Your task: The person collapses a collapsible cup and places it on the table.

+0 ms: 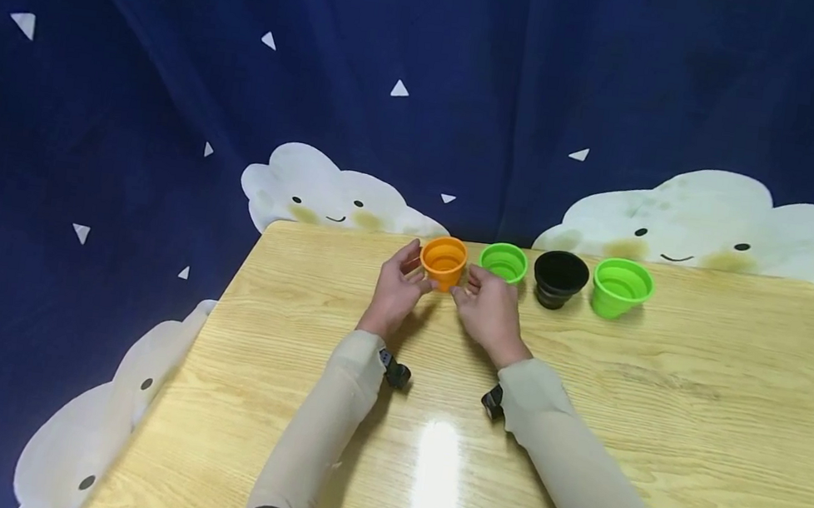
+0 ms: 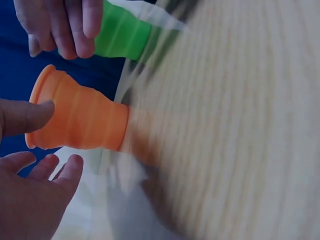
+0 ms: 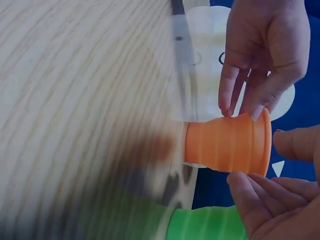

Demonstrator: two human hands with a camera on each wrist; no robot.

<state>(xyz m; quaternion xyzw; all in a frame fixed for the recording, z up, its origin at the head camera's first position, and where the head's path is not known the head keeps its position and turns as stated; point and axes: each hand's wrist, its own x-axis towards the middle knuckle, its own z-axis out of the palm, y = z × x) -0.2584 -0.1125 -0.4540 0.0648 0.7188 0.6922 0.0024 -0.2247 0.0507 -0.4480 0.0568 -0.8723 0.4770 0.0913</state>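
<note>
An orange collapsible cup (image 1: pixel 443 263) stands upright near the table's back edge, between both hands. My left hand (image 1: pixel 395 293) is at its left side, fingers spread and relaxed; in the left wrist view the thumb overlaps the cup near the rim, while the other fingers look apart from it. At the cup's right side is my right hand (image 1: pixel 492 312), loosely bent; in the right wrist view its fingertips are at the cup wall, contact unclear, and the thumb is off the rim. Behind that hand stands a green cup (image 1: pixel 504 257), partly hidden.
Right of these stand a black cup (image 1: pixel 559 276) and another green cup (image 1: pixel 620 287), in a row along the back of the wooden table (image 1: pixel 279 315). A dark blue curtain (image 1: pixel 474 60) with white clouds hangs behind. Each wrist wears a small black camera.
</note>
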